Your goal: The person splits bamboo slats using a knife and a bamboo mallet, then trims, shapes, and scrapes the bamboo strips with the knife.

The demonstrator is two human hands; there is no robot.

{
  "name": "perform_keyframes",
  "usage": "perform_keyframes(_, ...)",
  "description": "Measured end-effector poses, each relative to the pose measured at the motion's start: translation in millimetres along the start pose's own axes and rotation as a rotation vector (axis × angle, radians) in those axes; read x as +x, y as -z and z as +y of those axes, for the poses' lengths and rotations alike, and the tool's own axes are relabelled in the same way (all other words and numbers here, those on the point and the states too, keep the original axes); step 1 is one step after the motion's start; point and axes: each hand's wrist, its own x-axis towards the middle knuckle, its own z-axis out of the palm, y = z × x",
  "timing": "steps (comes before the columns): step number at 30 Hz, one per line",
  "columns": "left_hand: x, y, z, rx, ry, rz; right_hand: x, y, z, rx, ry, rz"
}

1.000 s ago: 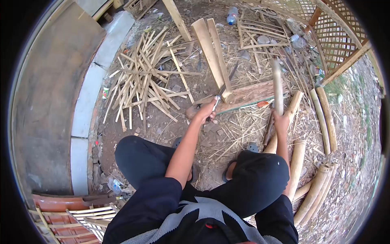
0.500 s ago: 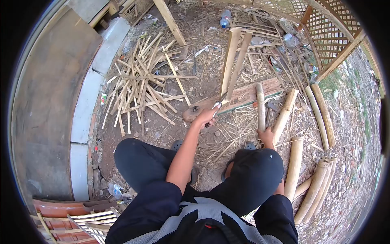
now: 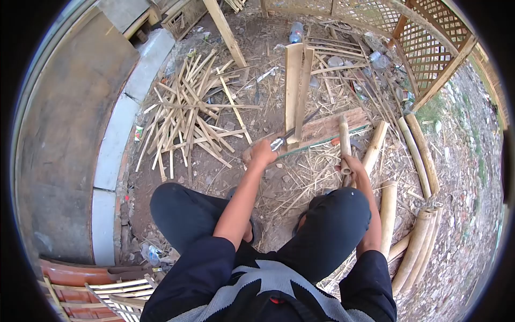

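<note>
My left hand is closed around the pale-wrapped handle of a large knife. Its dark blade points up and to the right, across the lower part of a split bamboo piece. That piece stands upright, its two halves spread at the top, over a weathered wooden plank on the ground. My right hand grips the near end of a short bamboo tube, its hollow end facing me. The tube's far end lies over the plank's right part.
A heap of thin bamboo strips lies at the left. Thick bamboo poles lie at the right, another beside my right hand. Plastic bottles and a lattice panel are farther back. A wooden post slants down behind the heap.
My right hand has moved up from beside my knee, and the tube's near end now shows. The knife blade has swung into view to the right, and the split bamboo stands straighter and lower.
</note>
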Motion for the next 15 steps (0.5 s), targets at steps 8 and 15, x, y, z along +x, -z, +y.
perform_keyframes(8, -2, 32, 13, 0.026, -0.003, -0.050, -113, -34, -130, -0.268, 0.791, 0.235)
perform_keyframes(15, 11, 38, 23, 0.045, 0.034, -0.069, -202, -61, -225, 0.121, 1.283, 0.361)
